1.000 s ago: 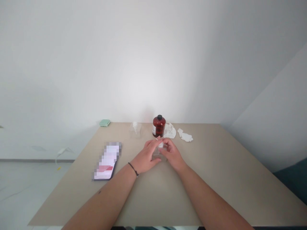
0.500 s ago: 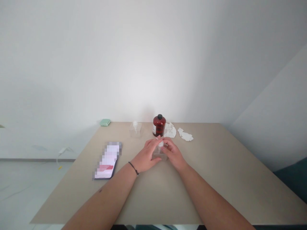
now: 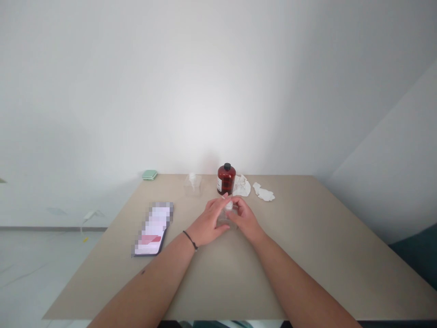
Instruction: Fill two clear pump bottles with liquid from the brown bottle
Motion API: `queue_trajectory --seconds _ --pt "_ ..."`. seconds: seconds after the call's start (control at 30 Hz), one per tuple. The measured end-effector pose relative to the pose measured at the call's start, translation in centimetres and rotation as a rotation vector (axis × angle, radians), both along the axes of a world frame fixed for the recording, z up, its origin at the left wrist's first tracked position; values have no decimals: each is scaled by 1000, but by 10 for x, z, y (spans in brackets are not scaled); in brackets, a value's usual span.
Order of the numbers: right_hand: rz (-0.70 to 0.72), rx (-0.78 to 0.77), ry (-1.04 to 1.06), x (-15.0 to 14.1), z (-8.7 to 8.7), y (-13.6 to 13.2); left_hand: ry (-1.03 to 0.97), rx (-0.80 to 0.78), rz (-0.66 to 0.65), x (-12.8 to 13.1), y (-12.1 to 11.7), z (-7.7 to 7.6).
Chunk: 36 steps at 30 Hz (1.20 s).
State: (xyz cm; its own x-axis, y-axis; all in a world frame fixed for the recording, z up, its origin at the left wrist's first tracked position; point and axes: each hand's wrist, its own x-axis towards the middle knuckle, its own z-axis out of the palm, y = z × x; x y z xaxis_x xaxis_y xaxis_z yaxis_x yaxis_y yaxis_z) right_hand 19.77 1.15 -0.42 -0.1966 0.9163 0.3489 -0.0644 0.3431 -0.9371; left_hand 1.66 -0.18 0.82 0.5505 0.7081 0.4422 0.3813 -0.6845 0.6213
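A clear, square pump bottle (image 3: pixel 228 222) with a white top (image 3: pixel 229 206) stands on the table between my hands. My left hand (image 3: pixel 208 225) wraps its left side, the thumb along the near face and the fingers behind. Thumb and fingers of my right hand (image 3: pixel 246 217) close on the white top from the right. Part of the top is hidden by the fingers. Just behind stands a dark red-brown bottle (image 3: pixel 226 179) with a black cap and a white label. A similar clear bottle (image 3: pixel 193 186) with a white top is farther back on the left.
Left of my forearm a phone (image 3: pixel 153 228) lies with its screen lit and blurred. Crumpled tissues (image 3: pixel 241 186) and a flat tissue piece (image 3: pixel 264 192) lie behind on the right. A small green case (image 3: pixel 149 175) sits at the table's far left corner, near the wall (image 3: pixel 218 91).
The fingers of my right hand have shifted slightly around the white top. My left hand and the bottle stay in place.
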Motion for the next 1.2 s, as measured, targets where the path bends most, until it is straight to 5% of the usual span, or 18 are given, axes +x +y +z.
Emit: queue_trajectory --seconds 1.2 --pt "25 13 -29 -3 2 -4 -5 -3 -1 0 1 -2"
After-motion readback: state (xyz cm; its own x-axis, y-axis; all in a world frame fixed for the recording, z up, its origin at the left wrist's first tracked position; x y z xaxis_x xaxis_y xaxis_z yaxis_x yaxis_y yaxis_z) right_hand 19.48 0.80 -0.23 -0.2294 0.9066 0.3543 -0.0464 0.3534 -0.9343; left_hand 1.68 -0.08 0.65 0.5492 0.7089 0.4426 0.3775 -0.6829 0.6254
